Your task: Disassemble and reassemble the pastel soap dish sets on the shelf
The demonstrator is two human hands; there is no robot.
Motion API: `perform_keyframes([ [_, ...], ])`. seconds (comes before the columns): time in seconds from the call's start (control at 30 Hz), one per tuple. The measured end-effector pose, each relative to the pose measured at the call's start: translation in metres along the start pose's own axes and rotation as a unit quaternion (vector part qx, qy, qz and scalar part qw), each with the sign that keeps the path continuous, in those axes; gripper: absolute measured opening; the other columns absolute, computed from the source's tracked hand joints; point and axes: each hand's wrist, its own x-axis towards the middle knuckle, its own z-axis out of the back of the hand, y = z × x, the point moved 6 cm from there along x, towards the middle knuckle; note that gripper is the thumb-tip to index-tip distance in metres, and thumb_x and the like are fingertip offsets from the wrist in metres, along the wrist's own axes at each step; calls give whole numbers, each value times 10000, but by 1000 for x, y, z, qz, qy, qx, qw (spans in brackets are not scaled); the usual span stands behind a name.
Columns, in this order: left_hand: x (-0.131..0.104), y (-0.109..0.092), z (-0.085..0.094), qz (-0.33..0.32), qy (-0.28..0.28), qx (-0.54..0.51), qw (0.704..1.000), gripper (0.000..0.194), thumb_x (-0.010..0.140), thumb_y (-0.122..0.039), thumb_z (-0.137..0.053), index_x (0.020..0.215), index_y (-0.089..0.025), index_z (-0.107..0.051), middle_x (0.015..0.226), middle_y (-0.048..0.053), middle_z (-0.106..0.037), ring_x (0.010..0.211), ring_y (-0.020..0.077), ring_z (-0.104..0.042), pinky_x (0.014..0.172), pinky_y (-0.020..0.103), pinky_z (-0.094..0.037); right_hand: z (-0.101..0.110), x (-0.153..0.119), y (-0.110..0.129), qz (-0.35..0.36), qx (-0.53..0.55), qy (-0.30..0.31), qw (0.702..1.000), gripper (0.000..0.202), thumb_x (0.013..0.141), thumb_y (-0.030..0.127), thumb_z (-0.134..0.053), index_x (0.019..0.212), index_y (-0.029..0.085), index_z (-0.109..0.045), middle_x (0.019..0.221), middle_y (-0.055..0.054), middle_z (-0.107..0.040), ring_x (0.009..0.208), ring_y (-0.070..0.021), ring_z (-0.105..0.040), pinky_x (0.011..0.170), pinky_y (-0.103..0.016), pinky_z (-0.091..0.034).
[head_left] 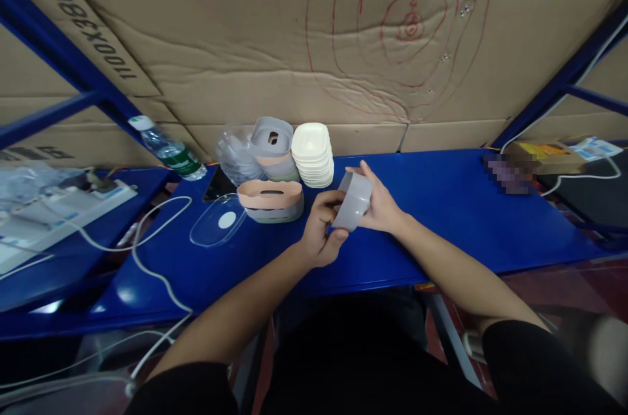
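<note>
A grey plastic container [355, 200] is held tilted on its side above the blue table [441, 205]. My left hand [324, 232] grips its left edge, with the thumb below and fingers reaching inside. Around its right side wraps my right hand [377, 202]. To the left of my hands sits a pink, grey and green nested stack [271, 201]. Behind that are a taller grey, pink and green stack [273, 146] and a stack of cream containers [313, 154].
Clear plastic lids [238, 154] lie behind the stacks, beside a dark phone [219, 184]. One clear lid [218, 220] lies at front left. A water bottle [169, 150], white cable [159, 274] and power strip [63, 222] are further left; a cardboard box [544, 157] is at right.
</note>
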Motion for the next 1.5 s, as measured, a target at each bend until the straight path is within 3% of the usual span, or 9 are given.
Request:
perform_keyframes([
  [0.13,1,11,9,46,-26,32,998,260,1069,-479,-486,1008,-232,-540,1145,91,-650,997,218,-651,865,399,-526,20,1,-3,-2,-38,-13,999,1231,813,545,-780,1696,344,53,1617,-144,-455,1444,-400,-495,1160,-617,-451],
  [0.3,0,44,20,179,14,64,982,235,1069,-449,-510,1047,-221,-561,900,29,-663,787,163,-635,734,322,-528,43,2,-22,-25,-70,46,996,1209,711,601,-829,1692,306,-187,1572,-150,-513,1385,-433,-542,1137,-620,-473],
  [0.4,-4,59,23,245,44,99,963,398,1034,-467,-569,1326,-202,-517,981,60,-708,831,184,-677,780,354,-566,48,2,-35,-71,-67,111,989,1112,705,532,-836,1655,282,-315,1543,-151,-547,1372,-421,-561,1138,-607,-477],
  [0.47,-7,63,19,269,104,153,945,560,1011,-461,-594,1475,-182,-449,1061,95,-721,875,210,-693,824,397,-580,47,0,-41,-104,-64,165,979,1044,712,488,-838,1625,269,-383,1511,-145,-581,1341,-403,-593,1124,-590,-492],
  [0.6,-14,64,6,290,231,242,897,675,969,-450,-627,1548,-167,-423,1198,147,-707,999,271,-703,894,456,-579,45,-5,-47,-139,-55,223,963,955,711,496,-854,1560,262,-487,1437,-123,-649,1271,-382,-643,1075,-564,-526],
  [0.73,-22,68,-2,318,300,278,855,741,943,-478,-655,1557,-148,-405,1470,218,-584,1319,358,-600,1070,523,-509,41,-11,-54,-161,-52,253,953,959,698,526,-878,1543,243,-523,1428,-129,-661,1268,-382,-650,1073,-558,-529],
  [0.83,-29,73,-5,334,341,296,827,754,943,-492,-650,1555,-128,-403,1515,225,-553,1413,368,-530,1151,525,-447,36,-17,-61,-177,-72,275,942,1022,673,530,-893,1566,212,-512,1472,-163,-633,1317,-411,-620,1102,-577,-508],
  [1.1,-38,77,-9,347,421,336,768,747,972,-526,-606,1543,-83,-415,1424,234,-619,1342,363,-587,1107,463,-469,30,-24,-73,-197,-62,303,930,1040,691,569,-872,1582,178,-503,1483,-184,-625,1331,-416,-614,1125,-588,-485],
  [1.5,-32,72,-7,326,443,400,733,516,973,-415,-656,1402,-153,-542,1201,159,-703,1119,321,-702,880,383,-552,24,-24,-73,-176,-26,303,936,1017,652,625,-902,1547,290,-553,1406,-120,-693,1235,-395,-678,1058,-600,-532],
])
